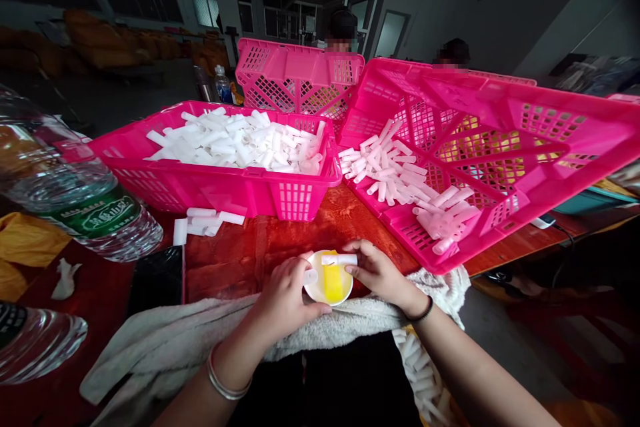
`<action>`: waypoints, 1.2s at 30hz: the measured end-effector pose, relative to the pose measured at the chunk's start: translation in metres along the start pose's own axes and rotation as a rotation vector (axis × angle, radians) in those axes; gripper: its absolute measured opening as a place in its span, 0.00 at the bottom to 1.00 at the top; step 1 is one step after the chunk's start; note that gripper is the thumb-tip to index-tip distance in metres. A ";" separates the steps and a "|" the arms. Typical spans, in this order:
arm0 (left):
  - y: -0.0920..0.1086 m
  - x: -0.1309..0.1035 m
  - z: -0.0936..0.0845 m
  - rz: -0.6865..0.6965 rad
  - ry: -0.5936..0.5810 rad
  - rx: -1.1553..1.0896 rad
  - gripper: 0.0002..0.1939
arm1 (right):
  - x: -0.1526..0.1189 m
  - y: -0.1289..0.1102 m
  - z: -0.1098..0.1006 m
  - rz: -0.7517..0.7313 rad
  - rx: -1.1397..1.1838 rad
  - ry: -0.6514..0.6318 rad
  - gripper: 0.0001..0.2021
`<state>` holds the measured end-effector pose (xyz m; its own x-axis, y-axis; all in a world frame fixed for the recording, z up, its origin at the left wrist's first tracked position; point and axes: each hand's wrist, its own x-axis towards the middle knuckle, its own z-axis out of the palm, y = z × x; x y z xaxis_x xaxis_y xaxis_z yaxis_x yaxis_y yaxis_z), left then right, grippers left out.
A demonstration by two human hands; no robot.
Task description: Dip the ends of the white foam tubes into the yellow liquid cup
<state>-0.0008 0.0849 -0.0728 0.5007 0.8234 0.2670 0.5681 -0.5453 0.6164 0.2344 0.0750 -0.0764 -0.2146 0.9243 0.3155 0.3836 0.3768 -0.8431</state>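
A small white bowl [315,288] with a yellow strip [333,282] in it stands near the table's front edge. My left hand [287,297] is closed around the bowl's left side, and a short white tube [311,277] shows at its fingertips. Over the bowl's far rim lies a white tube [340,259], its right end pinched between the thumb and fingers of my right hand [375,270]. What my left palm touches is hidden.
A pink basket [230,190] full of white tubes stands behind, beside a tilted pink basket [480,100] with more tubes. Loose tubes [203,221], a large bottle [100,207] and a dark phone [157,280] lie left. A towel [200,327] lines the edge. Two people sit beyond.
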 end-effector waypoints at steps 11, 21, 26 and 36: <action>0.001 0.000 -0.002 -0.007 -0.009 -0.025 0.44 | 0.000 -0.003 -0.002 0.010 -0.043 0.000 0.09; -0.001 -0.003 0.000 -0.002 0.011 -0.058 0.42 | -0.004 -0.010 -0.004 -0.167 -0.226 0.005 0.08; -0.004 -0.003 -0.003 0.037 0.106 -0.035 0.32 | -0.006 -0.019 -0.009 0.050 -0.007 0.180 0.07; 0.038 0.012 -0.047 0.289 0.140 0.007 0.12 | -0.015 -0.091 -0.013 0.014 0.224 0.182 0.07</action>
<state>-0.0039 0.0817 -0.0114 0.5473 0.6478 0.5299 0.4206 -0.7603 0.4950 0.2146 0.0272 0.0014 -0.0385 0.9325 0.3590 0.1734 0.3601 -0.9167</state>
